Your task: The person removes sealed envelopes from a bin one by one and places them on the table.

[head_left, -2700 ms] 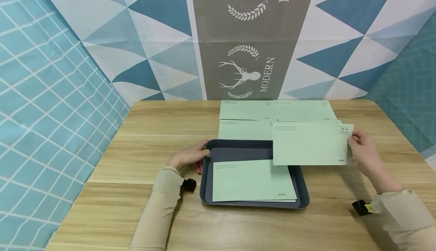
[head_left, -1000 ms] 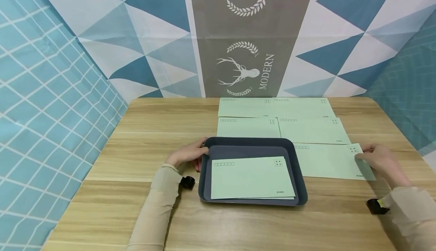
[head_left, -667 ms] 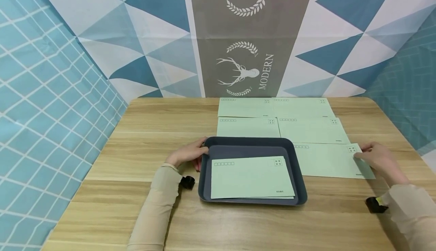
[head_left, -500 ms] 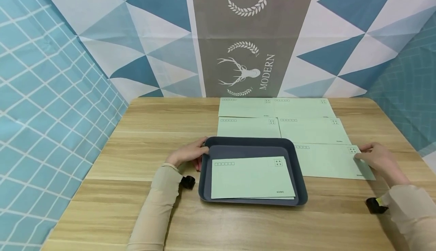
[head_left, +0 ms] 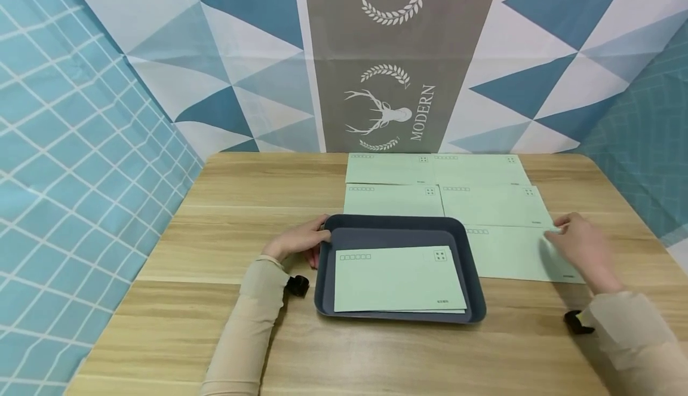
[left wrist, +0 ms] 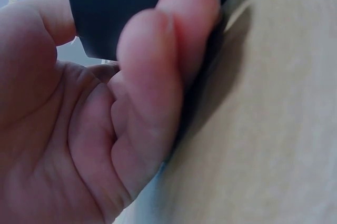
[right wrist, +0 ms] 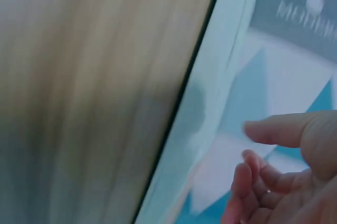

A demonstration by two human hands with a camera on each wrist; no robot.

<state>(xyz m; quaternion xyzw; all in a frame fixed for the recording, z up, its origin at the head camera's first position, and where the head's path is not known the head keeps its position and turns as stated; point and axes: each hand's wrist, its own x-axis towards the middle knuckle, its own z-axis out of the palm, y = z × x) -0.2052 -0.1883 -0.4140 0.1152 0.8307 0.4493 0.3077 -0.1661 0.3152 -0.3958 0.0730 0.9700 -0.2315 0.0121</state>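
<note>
My left hand (head_left: 295,242) grips the left edge of a dark grey tray (head_left: 371,238), thumb over the rim. The left wrist view shows curled fingers (left wrist: 150,76) against the tray's dark outer wall (left wrist: 105,13). Inside the tray lie pale green envelopes (head_left: 398,282), slightly fanned. My right hand (head_left: 583,246) is over the right end of the frontmost laid-out envelope (head_left: 516,255) and covers its corner. In the right wrist view, thumb and fingers stand apart with nothing between them, above the envelope (right wrist: 210,76).
Behind the tray, pale green envelopes lie in rows: two at the back (head_left: 478,169), then two more (head_left: 491,205), the left one (head_left: 392,200) partly hidden by the tray. Patterned cloth (head_left: 371,103) rises behind the wooden table (head_left: 258,181).
My right hand carried an envelope over the tray's right side, laid it in front of the others and let go. It has since lifted leftward. The left hand stays on the tray.
</note>
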